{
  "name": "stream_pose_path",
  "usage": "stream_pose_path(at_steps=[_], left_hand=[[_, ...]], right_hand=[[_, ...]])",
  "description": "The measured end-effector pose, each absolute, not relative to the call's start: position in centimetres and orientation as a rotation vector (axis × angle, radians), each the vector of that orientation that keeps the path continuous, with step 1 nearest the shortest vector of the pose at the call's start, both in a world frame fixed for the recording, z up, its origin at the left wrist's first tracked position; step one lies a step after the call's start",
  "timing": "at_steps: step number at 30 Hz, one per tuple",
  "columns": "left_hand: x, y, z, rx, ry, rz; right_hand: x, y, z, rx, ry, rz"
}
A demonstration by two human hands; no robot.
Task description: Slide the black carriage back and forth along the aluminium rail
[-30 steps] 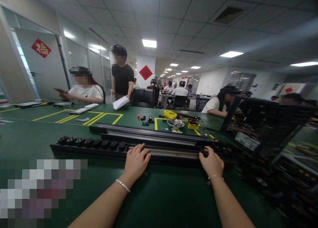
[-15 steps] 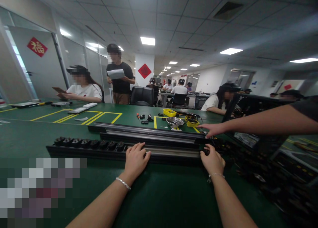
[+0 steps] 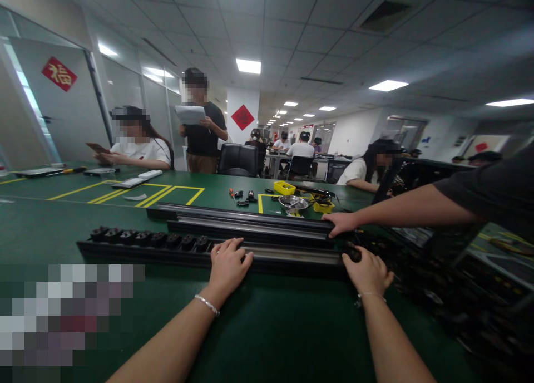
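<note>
In front of me a long black rail (image 3: 292,255) with a metallic inner channel lies across the table. Several black socket modules (image 3: 158,239) sit in a row in its left half. My left hand (image 3: 230,266) is closed over the rail's middle, just right of the last visible module; what lies under its fingers is hidden. At the rail's right end, my right hand (image 3: 369,270) pinches a small black module (image 3: 354,252), partly covered by the fingers. Behind lie two more black rails (image 3: 250,224). A co-worker's hand (image 3: 342,223) touches their right end from the right.
A dark heap of black parts (image 3: 434,294) spreads at the right. Beyond the rails are a metal bowl (image 3: 293,204), a yellow bin (image 3: 284,188) and small loose parts (image 3: 242,196) on the green table (image 3: 283,327). People sit and stand farther back.
My right hand has shifted slightly right with the black module. The co-worker's hand has moved left onto the end of the rear rails. My left hand has stayed in place.
</note>
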State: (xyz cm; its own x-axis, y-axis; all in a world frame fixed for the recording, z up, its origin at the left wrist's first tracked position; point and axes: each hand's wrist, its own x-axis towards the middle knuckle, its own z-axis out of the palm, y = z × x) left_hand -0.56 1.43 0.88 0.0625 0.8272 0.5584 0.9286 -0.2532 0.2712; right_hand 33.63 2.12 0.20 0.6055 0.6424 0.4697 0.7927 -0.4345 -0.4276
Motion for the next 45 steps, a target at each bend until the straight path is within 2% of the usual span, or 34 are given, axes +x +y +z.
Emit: stream_pose_path(at_steps=[25,33,45], left_hand=[[-0.5,1.3,1.0,-2.175,-1.817,-0.945],[-0.5,1.3,0.9,-2.156,-1.805,-0.922],[-0.6,1.3,0.9,-2.161,-1.791,-0.934]], right_hand=[[36.0,1.6,0.6,-2.278,-1.168,-0.211],[36.7,2.2,-0.3,-2.228,-1.106,-0.291],[37.7,1.9,0.9,-2.294,-1.003,-0.051]])
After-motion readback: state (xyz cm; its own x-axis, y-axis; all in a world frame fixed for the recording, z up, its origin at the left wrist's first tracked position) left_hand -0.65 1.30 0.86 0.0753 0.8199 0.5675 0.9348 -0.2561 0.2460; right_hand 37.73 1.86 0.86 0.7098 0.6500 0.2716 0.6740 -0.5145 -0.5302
